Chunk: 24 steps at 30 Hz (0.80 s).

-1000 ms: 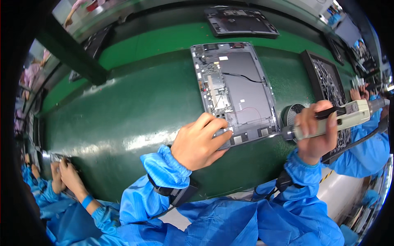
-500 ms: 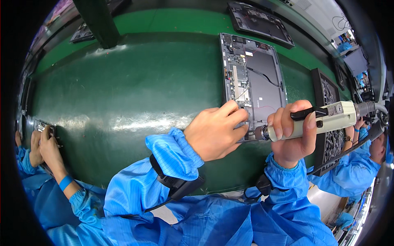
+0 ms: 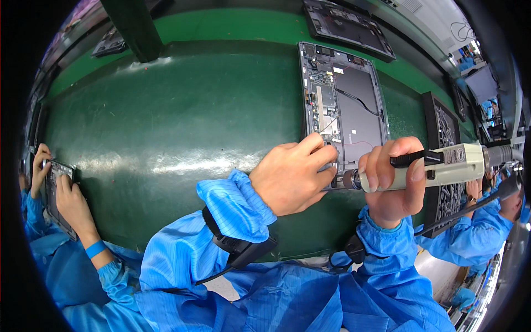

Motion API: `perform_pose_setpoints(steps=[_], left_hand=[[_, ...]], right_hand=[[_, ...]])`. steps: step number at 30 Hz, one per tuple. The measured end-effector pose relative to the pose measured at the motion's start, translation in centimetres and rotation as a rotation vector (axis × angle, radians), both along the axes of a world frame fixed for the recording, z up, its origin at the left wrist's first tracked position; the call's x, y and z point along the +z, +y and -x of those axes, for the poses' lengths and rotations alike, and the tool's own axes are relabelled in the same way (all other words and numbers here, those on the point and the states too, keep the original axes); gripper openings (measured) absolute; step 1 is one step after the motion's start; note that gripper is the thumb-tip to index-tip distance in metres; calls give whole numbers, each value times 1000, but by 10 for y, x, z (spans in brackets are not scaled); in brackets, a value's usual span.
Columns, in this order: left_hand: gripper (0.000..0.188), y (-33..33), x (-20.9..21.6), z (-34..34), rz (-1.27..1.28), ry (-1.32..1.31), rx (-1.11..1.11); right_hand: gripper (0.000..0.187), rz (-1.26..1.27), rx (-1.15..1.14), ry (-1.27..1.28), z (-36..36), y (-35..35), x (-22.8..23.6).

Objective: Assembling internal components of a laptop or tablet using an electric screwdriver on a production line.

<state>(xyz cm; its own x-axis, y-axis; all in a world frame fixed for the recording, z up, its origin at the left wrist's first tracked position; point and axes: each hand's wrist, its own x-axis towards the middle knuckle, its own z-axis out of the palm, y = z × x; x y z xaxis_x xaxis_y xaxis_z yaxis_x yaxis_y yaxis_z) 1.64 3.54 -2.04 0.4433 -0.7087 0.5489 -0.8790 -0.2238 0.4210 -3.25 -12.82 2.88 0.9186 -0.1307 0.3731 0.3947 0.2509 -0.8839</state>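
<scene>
My right hand (image 3: 394, 182) is wrapped round a pale electric screwdriver (image 3: 456, 165) with a black lever, held nearly level. Its metal nose (image 3: 350, 179) points left over the near end of an opened tablet-like device (image 3: 362, 108). The device lies on the bench with its circuit board, a thin black cable and a red wire exposed. My left hand (image 3: 293, 174) is closed at the device's near left corner, fingers curled close to the screwdriver nose. What its fingertips pinch is hidden, and the driver's tip cannot be seen.
A black tray (image 3: 442, 122) of small dark parts stands to the right. Another opened device (image 3: 348, 27) lies at the far side of the green bench (image 3: 182, 110), and a dark post (image 3: 133, 27) rises at far left. Co-workers sit on both sides; the left one holds a device (image 3: 58, 193).
My hands and the screwdriver have hardly moved; its rear end has shifted slightly right. The left co-worker's hands have moved apart, showing more of their device.
</scene>
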Motion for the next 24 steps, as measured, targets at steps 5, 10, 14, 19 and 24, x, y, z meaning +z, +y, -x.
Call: perform_pose_setpoints(steps=[5, 10, 14, 19, 24], left_hand=[[33, 0, -3, 0, -7, -5, 15], [31, -1, -4, 1, -2, -5, 5], [30, 0, -4, 2, -12, -4, 9], [30, -2, -5, 2, -3, -4, 5], [30, 3, -2, 0, -16, -8, 17]], right_hand=[[38, 49, -20, 18, 3, 6, 3], [38, 22, -21, 19, 4, 2, 2], [37, 31, -16, 2, 4, 4, 3], [34, -15, -5, 18, 4, 6, 1], [27, 15, 18, 27, 1, 16, -3]])
